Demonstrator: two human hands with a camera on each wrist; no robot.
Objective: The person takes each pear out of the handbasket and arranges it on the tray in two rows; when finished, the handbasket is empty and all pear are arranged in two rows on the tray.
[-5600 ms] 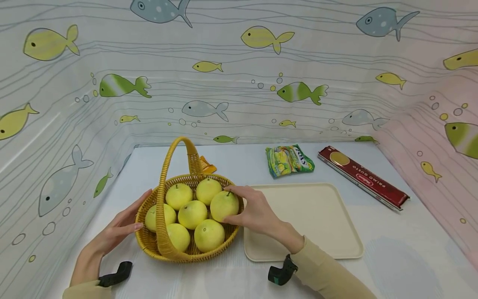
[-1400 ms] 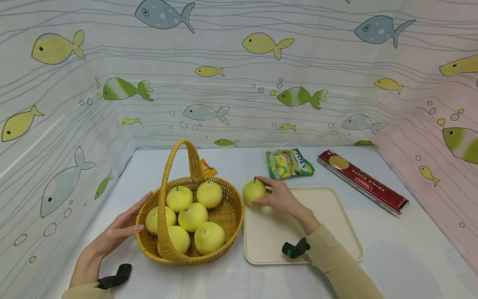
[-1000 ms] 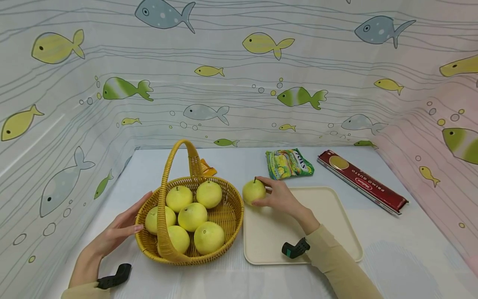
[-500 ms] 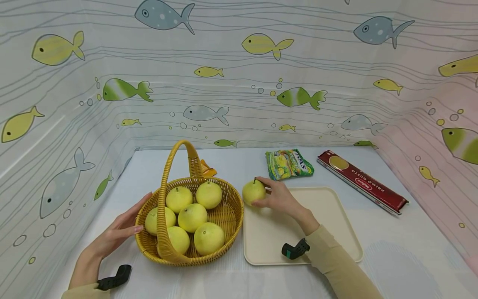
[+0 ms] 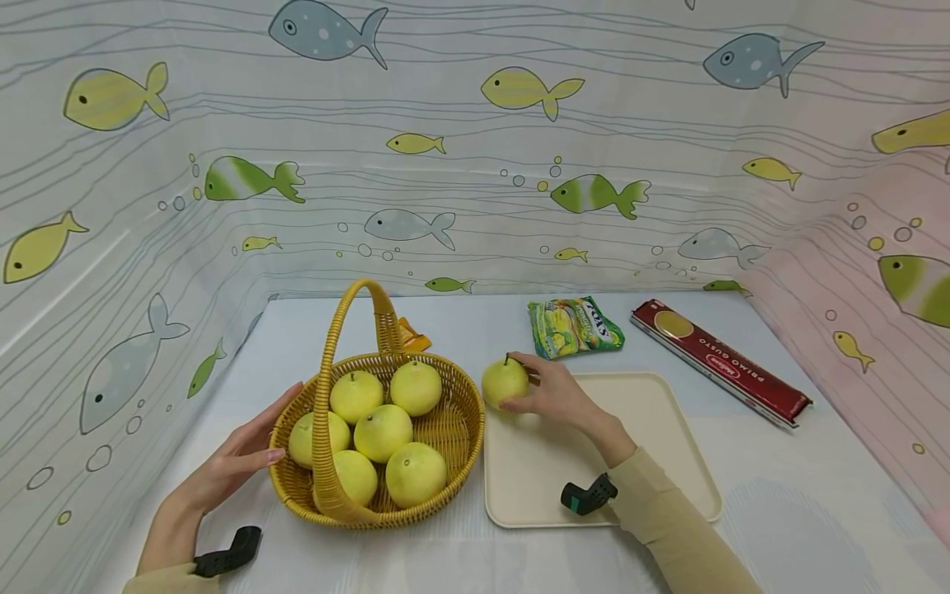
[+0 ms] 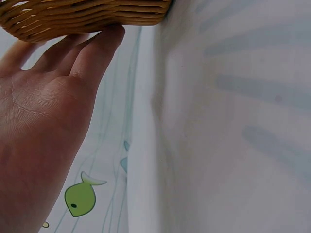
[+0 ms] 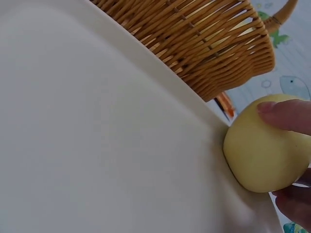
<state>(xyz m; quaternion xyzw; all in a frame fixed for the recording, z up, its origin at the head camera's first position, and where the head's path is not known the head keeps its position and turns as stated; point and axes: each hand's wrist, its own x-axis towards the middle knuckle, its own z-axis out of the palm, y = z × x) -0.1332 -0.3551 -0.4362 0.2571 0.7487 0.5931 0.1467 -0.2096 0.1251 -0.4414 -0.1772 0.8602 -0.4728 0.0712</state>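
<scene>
In the head view, my right hand (image 5: 552, 394) grips a round yellow-green pear (image 5: 505, 382), stem up, at the far left corner of the cream tray (image 5: 594, 454). The right wrist view shows that pear (image 7: 265, 145) sitting against the tray's inner edge, with the thumb on one side and fingers on the other. My left hand (image 5: 230, 466) rests against the left side of a yellow wicker basket (image 5: 456, 429), its fingers fairly straight. In the left wrist view those fingertips touch the woven wall (image 6: 87, 19). Several more pears (image 5: 382, 431) lie inside the basket, under its tall handle (image 5: 324, 396).
Behind the tray lies a green candy bag (image 5: 575, 327). A long dark red pasta packet (image 5: 720, 363) slants along the right side of the table. Partly hidden behind the basket is a small orange packet (image 5: 413, 336). Fish-printed cloth walls (image 5: 475, 165) enclose the table.
My right hand has carried the pear from the basket's right side over to the tray's far left corner. Over the last second both hands stay put. The left hand keeps touching the basket.
</scene>
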